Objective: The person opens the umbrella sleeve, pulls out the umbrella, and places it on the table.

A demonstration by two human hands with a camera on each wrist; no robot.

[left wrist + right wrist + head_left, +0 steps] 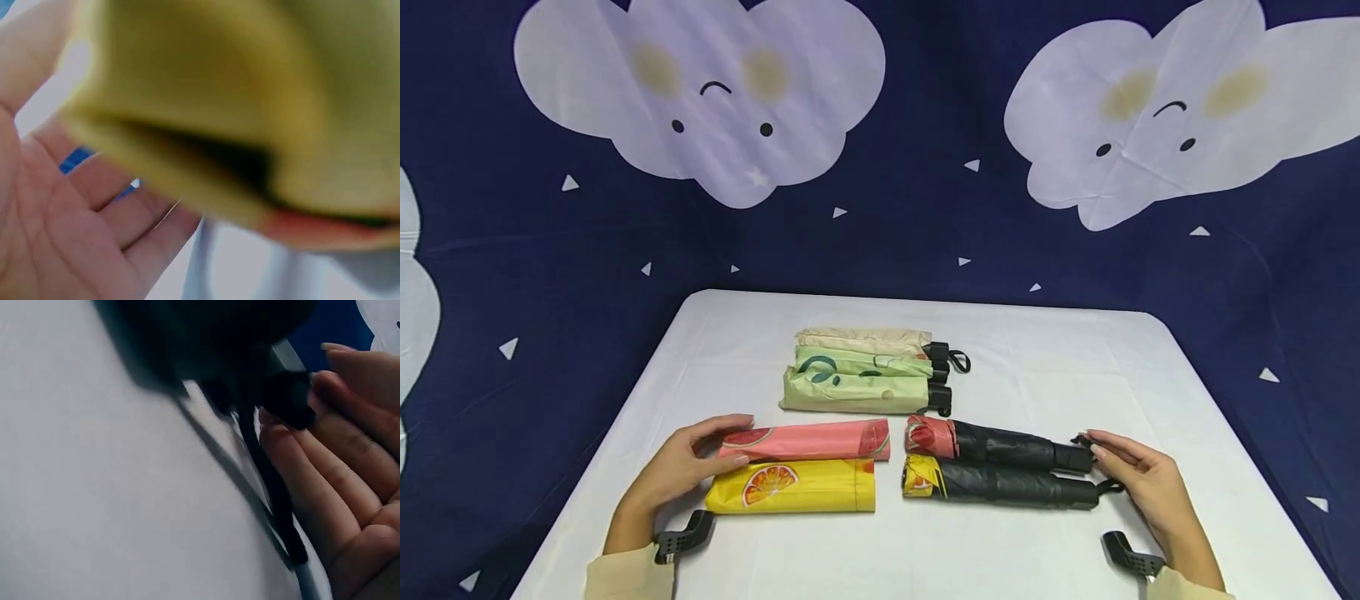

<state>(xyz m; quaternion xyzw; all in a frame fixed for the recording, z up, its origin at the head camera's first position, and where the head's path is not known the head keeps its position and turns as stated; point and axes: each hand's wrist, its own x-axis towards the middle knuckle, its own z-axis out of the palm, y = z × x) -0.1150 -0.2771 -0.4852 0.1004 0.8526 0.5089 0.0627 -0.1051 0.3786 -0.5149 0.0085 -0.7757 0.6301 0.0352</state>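
My left hand [681, 467] rests at the left end of a pink watermelon-print umbrella sleeve [820, 440], its thumb along the near edge and fingers at the far edge. Nearer me lies a yellow umbrella sleeve [812, 487] with an orange-slice print; its end [187, 81] looms blurred in the left wrist view. My right hand [1150, 483] is at the strap end of a black folded umbrella [1018, 447] with a red fruit-print end. Its fingers [331, 481] extend beside the black strap [275, 481]. Below it lies another black folded umbrella [1015, 486] with a yellow end.
Behind them, three sleeved umbrellas lie side by side: a cream one [865, 339], a green leaf-print one [865, 363] and a pale green one [857, 394], black handles facing right. The white table [1060, 358] meets a dark blue cloud-print cloth [925, 233] behind it.
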